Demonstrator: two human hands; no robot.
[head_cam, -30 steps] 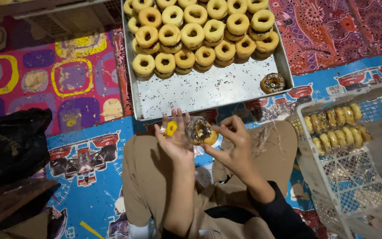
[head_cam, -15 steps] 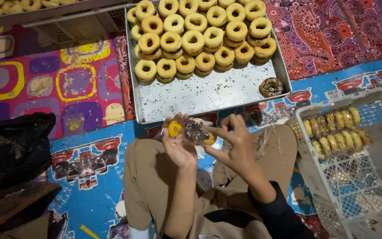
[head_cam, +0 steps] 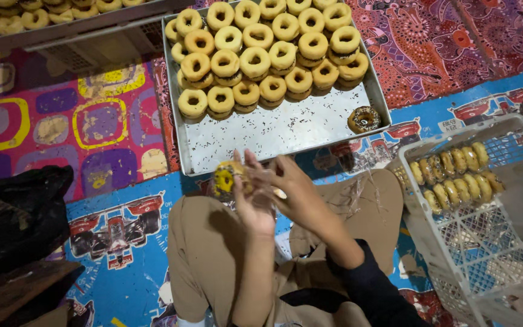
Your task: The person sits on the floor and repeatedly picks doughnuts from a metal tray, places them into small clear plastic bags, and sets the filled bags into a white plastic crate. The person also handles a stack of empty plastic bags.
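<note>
Holding a doughnut (head_cam: 228, 179) up in front of me, I had my left hand (head_cam: 254, 203) closed round it from below, the fingers curled against its side. It was a yellow ring with a dark, speckled face, blurred in my grip and seemingly wrapped in a clear film. My right hand (head_cam: 298, 195) pinched at the same doughnut from the other side, fingertips bent inward onto the wrapping. Both hands sat above my knees, just in front of the near edge of the metal tray (head_cam: 286, 133).

That tray was rectangular and silvery, its bare near half dusted with dark sprinkles. Plain golden doughnuts (head_cam: 261, 54) were stacked in rows across its far half, and one chocolate-topped doughnut (head_cam: 364, 119) lay alone near the right wall.

To my right stood a white plastic crate (head_cam: 485, 248) with a lattice floor, holding two rows of wrapped doughnuts (head_cam: 455, 175) set on edge. A black plastic bag (head_cam: 16, 218) lay crumpled at my left. Under everything were floor mats: a blue one printed with racing cars (head_cam: 116, 233), and a pink one with yellow and purple squares (head_cam: 62, 121). A second tray of doughnuts (head_cam: 43, 12) showed at the top left corner.
</note>
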